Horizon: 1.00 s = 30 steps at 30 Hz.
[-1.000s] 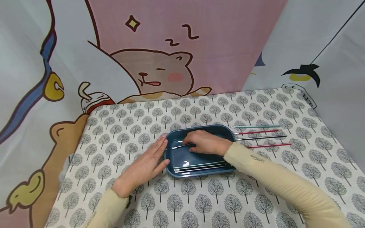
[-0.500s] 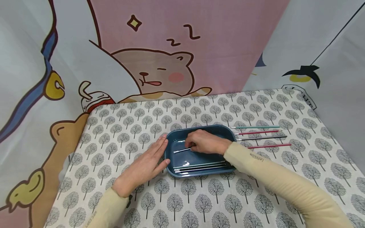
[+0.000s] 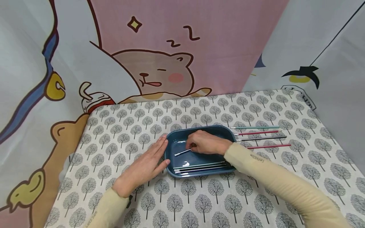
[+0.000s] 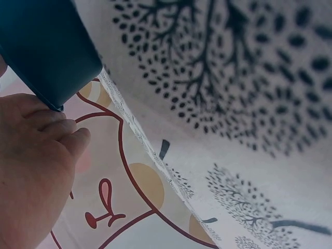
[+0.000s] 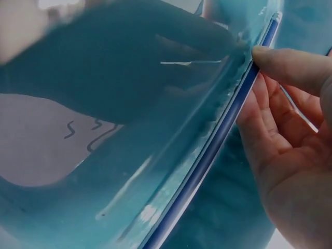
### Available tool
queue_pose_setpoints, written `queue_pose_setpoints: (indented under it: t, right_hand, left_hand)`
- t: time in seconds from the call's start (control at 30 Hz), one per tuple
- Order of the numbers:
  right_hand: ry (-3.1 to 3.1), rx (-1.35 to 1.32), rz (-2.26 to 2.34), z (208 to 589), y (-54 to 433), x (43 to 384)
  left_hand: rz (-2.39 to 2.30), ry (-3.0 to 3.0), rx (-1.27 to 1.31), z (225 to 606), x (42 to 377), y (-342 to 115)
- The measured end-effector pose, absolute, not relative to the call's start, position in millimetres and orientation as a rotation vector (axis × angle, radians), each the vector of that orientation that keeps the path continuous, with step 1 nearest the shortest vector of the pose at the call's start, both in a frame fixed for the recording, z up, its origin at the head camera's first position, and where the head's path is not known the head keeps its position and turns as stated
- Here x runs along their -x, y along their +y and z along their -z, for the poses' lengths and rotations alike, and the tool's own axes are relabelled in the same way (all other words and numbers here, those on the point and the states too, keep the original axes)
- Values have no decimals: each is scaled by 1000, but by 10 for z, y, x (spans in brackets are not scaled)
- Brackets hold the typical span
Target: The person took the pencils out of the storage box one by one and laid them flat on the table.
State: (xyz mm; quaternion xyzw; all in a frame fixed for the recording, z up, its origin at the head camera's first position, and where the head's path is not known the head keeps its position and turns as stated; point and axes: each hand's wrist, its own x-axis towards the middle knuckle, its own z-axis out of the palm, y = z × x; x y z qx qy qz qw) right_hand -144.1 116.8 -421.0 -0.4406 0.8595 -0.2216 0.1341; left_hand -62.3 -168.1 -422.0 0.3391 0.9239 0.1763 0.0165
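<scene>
Inside the tray rim point(image 3: 188, 175) — bare floor point(image 3: 196, 159) beside the pinched pencil point(image 3: 182, 152).

And there's the right hand point(image 5: 290, 124) — thumb and fingers pinching a slim blue pencil point(image 5: 199, 168), which slants from bottom centre up towards the top right! Behind it, the glossy teal tray point(image 5: 78, 207) gleams, a pale reflection point(image 5: 39, 150) showing at left.

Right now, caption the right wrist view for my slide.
Right hand pinches a dark pencil inside a glossy blue tray.
</scene>
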Motion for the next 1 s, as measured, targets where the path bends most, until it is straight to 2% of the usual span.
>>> queue_pose_setpoints:
  t: [0.37,1.0]
  right_hand:
    - [2497,1280,705,4121,1194,1423]
    - [2576,1206,777,3684,1273,1333]
  left_hand:
    - [-526,2874,-1036,4217,622,-1670]
    - [-527,2866,-1032,4211,612,-1673]
